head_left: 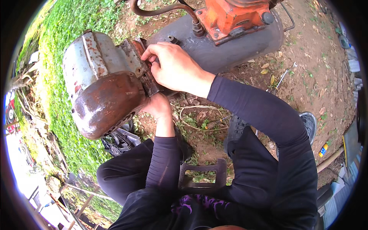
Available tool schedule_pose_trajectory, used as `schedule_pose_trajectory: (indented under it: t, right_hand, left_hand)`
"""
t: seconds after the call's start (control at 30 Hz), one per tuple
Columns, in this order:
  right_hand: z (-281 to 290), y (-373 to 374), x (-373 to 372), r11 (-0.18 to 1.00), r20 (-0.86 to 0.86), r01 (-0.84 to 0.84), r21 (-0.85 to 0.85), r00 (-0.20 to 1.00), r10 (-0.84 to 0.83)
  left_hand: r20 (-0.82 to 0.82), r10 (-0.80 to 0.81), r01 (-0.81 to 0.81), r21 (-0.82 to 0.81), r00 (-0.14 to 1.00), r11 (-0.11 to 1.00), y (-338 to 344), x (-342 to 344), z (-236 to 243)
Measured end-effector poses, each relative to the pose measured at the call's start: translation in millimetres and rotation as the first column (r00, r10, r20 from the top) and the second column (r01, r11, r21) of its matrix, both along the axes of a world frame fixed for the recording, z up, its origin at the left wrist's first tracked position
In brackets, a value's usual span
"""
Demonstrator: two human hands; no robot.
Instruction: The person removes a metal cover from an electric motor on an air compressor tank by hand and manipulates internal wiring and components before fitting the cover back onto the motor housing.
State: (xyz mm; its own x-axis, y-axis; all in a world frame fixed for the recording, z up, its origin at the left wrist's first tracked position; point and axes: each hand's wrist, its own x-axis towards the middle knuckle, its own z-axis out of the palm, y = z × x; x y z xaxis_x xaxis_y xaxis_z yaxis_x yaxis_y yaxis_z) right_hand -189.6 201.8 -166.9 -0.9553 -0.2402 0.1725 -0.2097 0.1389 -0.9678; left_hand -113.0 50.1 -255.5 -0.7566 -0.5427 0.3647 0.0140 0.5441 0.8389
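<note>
A grey, rust-marked electric motor (82, 57) with a shiny brown end cover (109, 101) lies at the left. Along its right side runs a rusty metal mounting bracket (135, 57), next to a dark grey cylindrical tank (241, 53). My right hand (178, 71) reaches over the bracket, its thumb and fingers pinched together at the edge. Whatever is between those fingertips cannot be made out. Below it, my left hand (159, 107) presses up against the underside of the motor and bracket, with its fingers hidden behind them.
An orange compressor pump (235, 19) sits on the tank, with a brown pipe (153, 12) curving leftward. A wrench (283, 78) lies on the dirt at right. Between my feet is a loop of thin cable (182, 115). Black parts (119, 142) lie below the motor, and a stool (222, 172) is beneath me.
</note>
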Motion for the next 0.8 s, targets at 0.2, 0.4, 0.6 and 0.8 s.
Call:
schedule_pose_trajectory:
  t: [0.2,0.4,0.6,0.8]
  right_hand:
    - [-11.1,-1.0,6.8,0.999,-0.041,0.024,-0.036,0.999,-0.026]
    - [-8.8,3.6,8.7,0.998,0.030,0.019,-0.057,0.999,-0.017]
    - [-10.8,5.0,12.1,0.997,0.003,0.030,-0.068,1.000,-0.030]
    - [-12.3,7.9,11.1,0.997,0.009,0.036,-0.065,0.999,-0.035]
  left_hand:
    - [-0.118,-0.039,0.087,0.432,0.992,0.898,17.8,-1.6,20.3]
    - [0.182,0.082,-0.004,-0.392,0.980,0.920,-11.4,9.9,-8.7]
    - [-0.131,-0.031,0.037,0.041,0.991,0.998,12.0,2.0,14.0]
    - [-0.098,0.021,-0.017,0.051,0.995,0.999,22.3,-3.1,31.7]
